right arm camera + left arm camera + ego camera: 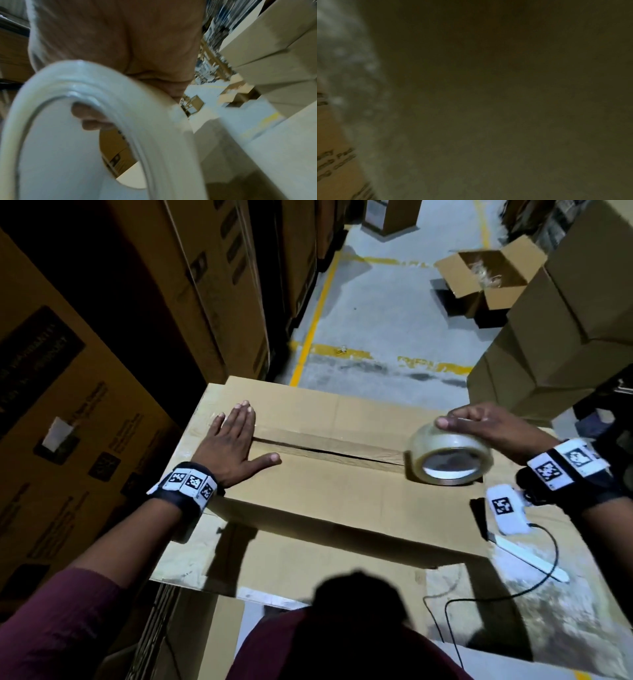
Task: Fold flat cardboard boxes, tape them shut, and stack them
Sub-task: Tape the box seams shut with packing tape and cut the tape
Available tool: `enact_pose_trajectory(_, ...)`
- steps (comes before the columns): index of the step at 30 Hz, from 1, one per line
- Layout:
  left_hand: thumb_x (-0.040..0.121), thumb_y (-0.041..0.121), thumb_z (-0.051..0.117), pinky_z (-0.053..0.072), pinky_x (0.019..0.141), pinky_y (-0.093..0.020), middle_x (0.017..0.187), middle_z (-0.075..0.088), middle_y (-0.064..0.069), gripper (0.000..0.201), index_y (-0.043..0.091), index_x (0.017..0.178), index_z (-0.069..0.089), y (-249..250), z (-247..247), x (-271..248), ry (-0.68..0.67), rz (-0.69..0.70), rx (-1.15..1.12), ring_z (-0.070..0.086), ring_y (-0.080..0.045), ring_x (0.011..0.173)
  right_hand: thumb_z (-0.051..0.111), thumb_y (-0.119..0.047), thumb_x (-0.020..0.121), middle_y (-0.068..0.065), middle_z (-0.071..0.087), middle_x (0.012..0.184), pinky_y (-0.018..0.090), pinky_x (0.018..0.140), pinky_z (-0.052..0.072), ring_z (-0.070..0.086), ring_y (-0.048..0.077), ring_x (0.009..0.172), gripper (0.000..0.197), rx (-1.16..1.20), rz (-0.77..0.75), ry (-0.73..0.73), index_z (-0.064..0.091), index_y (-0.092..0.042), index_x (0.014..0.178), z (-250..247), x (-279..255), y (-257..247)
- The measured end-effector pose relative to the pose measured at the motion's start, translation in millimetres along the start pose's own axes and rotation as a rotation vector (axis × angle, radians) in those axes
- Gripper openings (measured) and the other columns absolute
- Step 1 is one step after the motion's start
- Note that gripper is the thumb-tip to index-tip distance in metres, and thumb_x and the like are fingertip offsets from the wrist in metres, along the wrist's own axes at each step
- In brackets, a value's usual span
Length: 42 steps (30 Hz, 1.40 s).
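Box [308, 501] sits dead centre below me, seam gaping. At nine o'clock my left hand [233, 446] presses flat, fingers straight; at three my right hand [486, 426] grips the tape roll [445, 457]. If that palm slips, I'd expect crooked tape.

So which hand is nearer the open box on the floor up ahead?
Right. The right hand grips the tape roll at the seam's right end, below the open box. The left hand lies flat at the seam's far-left end.

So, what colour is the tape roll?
Clear tape roll, whitish; the head view shows it best.
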State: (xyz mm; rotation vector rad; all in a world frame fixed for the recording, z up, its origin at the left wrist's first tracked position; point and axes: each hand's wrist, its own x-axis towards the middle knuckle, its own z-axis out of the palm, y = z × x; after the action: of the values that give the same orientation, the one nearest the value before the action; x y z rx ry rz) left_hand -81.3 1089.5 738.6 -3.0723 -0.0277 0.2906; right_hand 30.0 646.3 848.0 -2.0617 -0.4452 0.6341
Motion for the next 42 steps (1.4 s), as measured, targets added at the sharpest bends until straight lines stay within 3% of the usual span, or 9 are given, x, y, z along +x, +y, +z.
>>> enact_pose_trajectory(3,0.076,0.094,-0.001,-0.003,0.125,-0.043,0.166,-0.016,-0.007,0.119,0.008,0.158,-0.007,1,0,0,-0.002,-0.002,0.003,-0.014,-0.017,0.153,0.077,-0.053,0.082,0.014,0.057,0.06,0.025,0.052,0.033,0.049,0.018,0.053,0.058,0.007,0.084,0.073,0.064,0.001,0.068,-38,-34,21)
enact_pose_trajectory(6,0.077,0.093,0.0,-0.004,0.125,-0.042,0.166,-0.016,-0.006,0.118,0.008,0.158,-0.008,0,0,0,-0.006,-0.001,0.002,-0.014,-0.017,0.153,0.076,-0.044,0.083,0.002,0.037,0.049,0.026,0.048,0.023,0.031,0.016,0.045,0.054,-0.123,0.131,0.065,0.046,-0.014,0.049,-55,-50,35)
enact_pose_trajectory(9,0.076,0.093,-0.001,-0.005,0.125,-0.042,0.166,-0.017,-0.006,0.118,0.009,0.158,-0.01,0,-1,0,-0.018,-0.009,0.012,-0.014,-0.017,0.153,0.075,-0.05,0.084,0.004,0.027,0.052,0.03,0.053,0.021,0.026,0.016,0.049,0.061,-0.31,0.158,0.029,0.035,-0.017,0.051,-52,-53,49)
enact_pose_trajectory(12,0.076,0.093,-0.002,-0.005,0.125,-0.042,0.166,-0.017,-0.006,0.117,0.01,0.158,-0.01,0,-2,-1,-0.019,-0.016,0.007,-0.014,-0.017,0.153,0.069,-0.05,0.09,0.005,0.022,0.052,0.03,0.051,0.019,0.023,0.017,0.048,0.063,-0.315,0.139,0.124,0.029,-0.017,0.054,-41,-54,70)
enact_pose_trajectory(16,0.074,0.093,-0.005,-0.006,0.124,-0.042,0.165,-0.018,-0.005,0.119,0.01,0.158,-0.011,1,-3,-1,-0.034,-0.021,-0.009,-0.015,-0.017,0.153,0.06,-0.054,0.095,0.004,0.026,0.047,0.033,0.056,0.028,0.029,0.02,0.044,0.066,-0.396,0.174,0.194,0.031,-0.014,0.051,-18,-49,97)
enact_pose_trajectory(21,0.076,0.092,-0.002,-0.006,0.124,-0.042,0.166,-0.016,-0.005,0.117,0.009,0.158,-0.01,2,-2,-5,-0.02,-0.022,-0.025,-0.015,-0.016,0.153,0.049,-0.057,0.099,0.004,0.031,0.044,0.036,0.058,0.029,0.034,0.022,0.045,0.068,-0.316,0.188,0.391,0.031,-0.014,0.049,-10,-49,114)
enact_pose_trajectory(30,0.075,0.091,-0.004,-0.007,0.124,-0.04,0.166,-0.016,-0.005,0.117,0.01,0.158,-0.009,4,-3,-5,-0.005,-0.018,-0.026,-0.014,-0.016,0.153,0.053,-0.048,0.102,0.014,0.036,0.049,0.033,0.055,0.029,0.034,0.021,0.046,0.065,-0.354,0.11,0.456,0.037,-0.009,0.052,-37,-49,98)
enact_pose_trajectory(34,0.075,0.091,-0.002,-0.007,0.124,-0.04,0.166,-0.015,-0.006,0.117,0.009,0.159,-0.008,5,-3,-6,0.003,-0.019,-0.022,-0.013,-0.017,0.153,0.052,-0.048,0.102,0.011,0.036,0.047,0.034,0.056,0.029,0.037,0.024,0.046,0.066,-0.37,0.16,0.423,0.035,-0.01,0.05,-27,-43,110)
enact_pose_trajectory(42,0.075,0.093,0.001,-0.007,0.124,-0.046,0.165,-0.017,-0.009,0.12,0.007,0.157,-0.012,19,-6,-7,-0.022,-0.054,-0.055,-0.015,-0.021,0.153,0.051,-0.044,0.103,0.01,0.033,0.048,0.035,0.057,0.029,0.034,0.023,0.049,0.064,-0.258,0.19,0.503,0.033,-0.012,0.051,-9,-36,133)
